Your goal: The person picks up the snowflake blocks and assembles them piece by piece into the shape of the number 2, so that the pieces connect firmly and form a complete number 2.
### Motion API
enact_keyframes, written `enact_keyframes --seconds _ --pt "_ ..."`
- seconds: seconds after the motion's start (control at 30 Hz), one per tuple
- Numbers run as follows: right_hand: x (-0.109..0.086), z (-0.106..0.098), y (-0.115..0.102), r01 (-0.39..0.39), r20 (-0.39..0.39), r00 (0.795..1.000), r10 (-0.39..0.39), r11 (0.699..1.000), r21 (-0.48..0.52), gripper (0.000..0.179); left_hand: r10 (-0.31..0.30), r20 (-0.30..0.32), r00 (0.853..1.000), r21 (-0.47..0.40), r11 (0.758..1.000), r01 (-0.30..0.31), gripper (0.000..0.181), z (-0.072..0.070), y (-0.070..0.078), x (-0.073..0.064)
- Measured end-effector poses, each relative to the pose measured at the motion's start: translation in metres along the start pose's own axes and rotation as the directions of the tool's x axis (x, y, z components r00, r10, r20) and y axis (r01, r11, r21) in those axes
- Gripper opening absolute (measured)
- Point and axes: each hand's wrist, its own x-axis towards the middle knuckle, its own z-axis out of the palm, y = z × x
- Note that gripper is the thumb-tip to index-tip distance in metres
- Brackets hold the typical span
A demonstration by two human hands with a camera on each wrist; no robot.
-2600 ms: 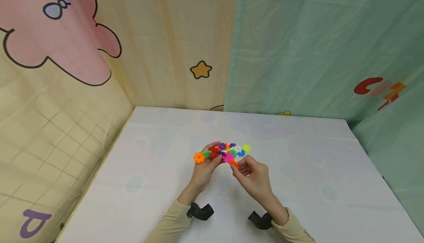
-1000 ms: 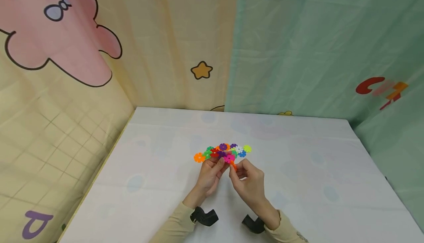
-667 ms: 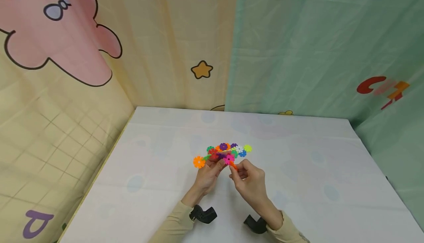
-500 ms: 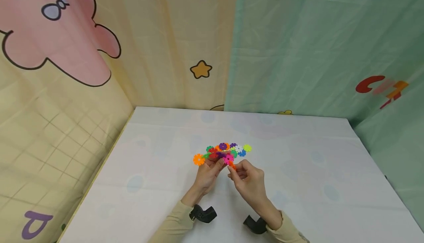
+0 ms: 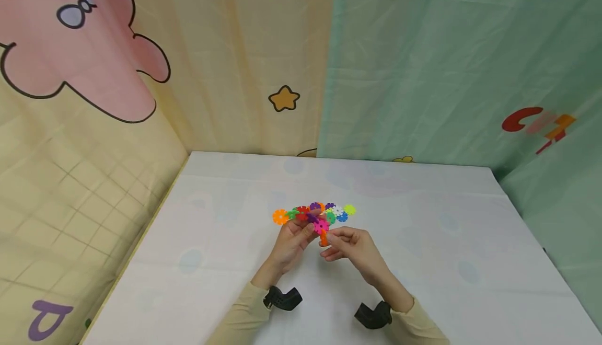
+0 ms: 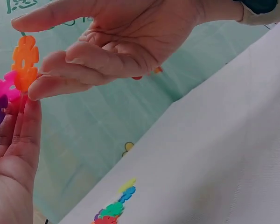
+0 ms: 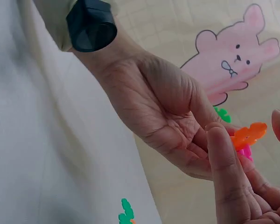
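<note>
A branching cluster of colorful snowflake discs runs from an orange disc [image 5: 280, 217] on the left to a yellow-green disc [image 5: 349, 209] on the right. My left hand [image 5: 289, 243] pinches it near its middle, by the purple and pink discs [image 5: 322, 226]. Below the pink disc hangs another orange disc [image 5: 324, 238], joined to it. At that disc is my right hand [image 5: 357, 251], fingers loosely extended; in the left wrist view its thumb stands apart from the orange disc [image 6: 25, 63] while fingertips are at its lower edge. More discs [image 6: 109, 217] appear low in that view.
Under both hands spreads a white table [image 5: 423, 219]. Patterned cloth hangs behind and at the sides, with a printed pink figure [image 5: 103, 47] on the left. Each wrist carries a black mount, one left [image 5: 283, 299] and one right [image 5: 373, 315].
The lower orange disc has swung downward and left beneath the pink one. My right hand's pinch has loosened and its fingers have spread. The left-end orange disc has tipped upward.
</note>
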Motion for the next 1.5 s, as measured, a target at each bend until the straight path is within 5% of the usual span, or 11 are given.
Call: enact_keyframes --seconds 0.37,0.5,0.53,0.6,0.73,0.8,0.97,1.1,1.2,1.3,1.5 --pt "0.013 -0.016 0.004 -0.079 0.091 0.994 0.066 0.987 0.139 0.030 -0.035 0.034 0.999 0.135 0.990 0.030 0.045 -0.004 -0.004 0.007" --pt "0.017 -0.026 -0.001 -0.047 0.021 0.999 0.045 0.992 0.120 0.024 -0.045 -0.086 0.995 0.337 0.939 0.072 0.037 -0.024 -0.005 0.011" --pt "0.018 -0.028 -0.003 -0.041 0.000 0.999 0.041 0.993 0.111 0.024 -0.034 -0.133 0.990 0.414 0.906 0.087 0.034 -0.029 -0.005 0.011" --pt "0.022 -0.034 -0.005 -0.036 -0.034 0.999 0.039 0.996 0.083 0.027 0.022 -0.232 0.973 0.602 0.788 0.126 0.027 -0.038 -0.003 0.012" --pt "0.029 -0.041 -0.008 -0.023 -0.066 0.998 0.026 0.999 0.039 0.032 0.182 -0.298 0.937 0.869 0.457 0.187 0.015 -0.048 -0.004 0.015" --pt "0.034 -0.043 -0.008 -0.017 -0.078 0.997 0.020 0.999 0.038 0.033 0.219 -0.246 0.944 0.933 0.318 0.169 0.015 -0.049 -0.008 0.019" --pt "0.044 -0.042 -0.007 -0.004 -0.093 0.996 0.011 0.998 0.069 0.039 0.143 -0.156 0.977 0.982 0.131 0.137 0.029 -0.040 -0.019 0.027" --pt "0.047 -0.040 -0.007 -0.003 -0.074 0.997 0.012 0.994 0.109 0.043 0.116 -0.208 0.971 0.978 0.037 0.205 0.034 -0.035 -0.022 0.031" --pt "0.047 -0.041 -0.006 -0.010 -0.072 0.997 0.019 0.993 0.122 0.042 0.117 -0.217 0.969 0.976 0.007 0.217 0.032 -0.035 -0.023 0.032" --pt "0.046 -0.043 -0.005 -0.010 -0.068 0.997 0.019 0.990 0.142 0.041 0.114 -0.195 0.974 0.981 0.041 0.191 0.030 -0.037 -0.024 0.032" --pt "0.045 -0.047 -0.007 -0.005 -0.042 0.999 0.015 0.978 0.209 0.035 0.129 -0.193 0.973 0.960 0.231 0.159 0.020 -0.044 -0.020 0.029"
